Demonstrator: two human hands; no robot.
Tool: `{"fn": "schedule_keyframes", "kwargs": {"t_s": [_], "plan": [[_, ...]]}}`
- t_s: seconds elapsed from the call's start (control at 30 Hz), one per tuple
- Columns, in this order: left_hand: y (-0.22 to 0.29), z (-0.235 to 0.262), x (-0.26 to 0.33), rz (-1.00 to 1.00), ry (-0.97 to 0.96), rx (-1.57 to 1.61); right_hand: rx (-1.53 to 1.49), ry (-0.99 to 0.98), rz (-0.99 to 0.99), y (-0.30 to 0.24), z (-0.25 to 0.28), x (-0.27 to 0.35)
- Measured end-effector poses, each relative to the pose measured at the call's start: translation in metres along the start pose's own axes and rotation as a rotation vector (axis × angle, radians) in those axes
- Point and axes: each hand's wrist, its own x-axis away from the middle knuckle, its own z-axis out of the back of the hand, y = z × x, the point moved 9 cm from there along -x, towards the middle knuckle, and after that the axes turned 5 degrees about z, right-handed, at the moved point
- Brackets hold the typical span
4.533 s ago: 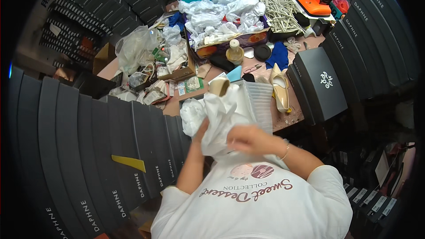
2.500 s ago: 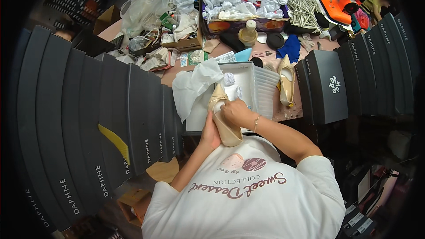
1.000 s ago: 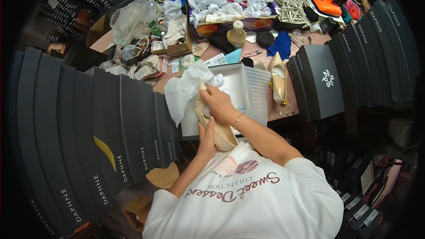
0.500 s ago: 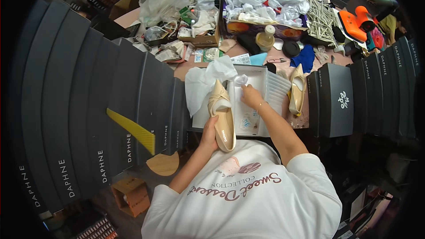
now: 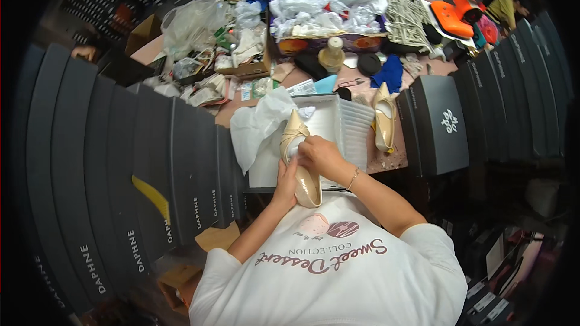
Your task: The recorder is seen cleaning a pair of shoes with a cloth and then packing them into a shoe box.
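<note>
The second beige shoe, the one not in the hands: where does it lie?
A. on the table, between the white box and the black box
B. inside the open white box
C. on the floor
A: the second beige shoe lies on the table, between the open white box and the black box.

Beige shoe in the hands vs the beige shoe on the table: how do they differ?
The held shoe is gripped by the left hand and right hand above the open white box; the other shoe lies untouched on the table right of that box. Both are glossy beige and pointed.
</note>
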Motion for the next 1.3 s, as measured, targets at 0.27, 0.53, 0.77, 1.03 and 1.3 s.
{"fn": "schedule_keyframes", "kwargs": {"t_s": [0.27, 0.53, 0.77, 1.03, 1.3], "plan": [[-0.007, -0.030, 0.001, 0.173, -0.212, 0.057, 0.015, 0.360, -0.171, 0.026, 0.048, 0.007], [0.032, -0.021, -0.001, 0.002, -0.125, -0.170, -0.299, 0.187, -0.172, 0.053, 0.040, 0.008], [0.065, 0.116, -0.085, -0.294, 0.182, -0.740, -0.101, 0.332, -0.886, 0.216, 0.090, 0.160], [0.071, 0.101, -0.064, -0.443, 0.269, -1.027, -0.686, 0.600, -0.802, 0.167, 0.110, 0.176], [-0.007, -0.053, -0.025, 0.245, -0.343, 0.257, -1.115, 0.091, -0.704, 0.029, 0.008, 0.100]]}}
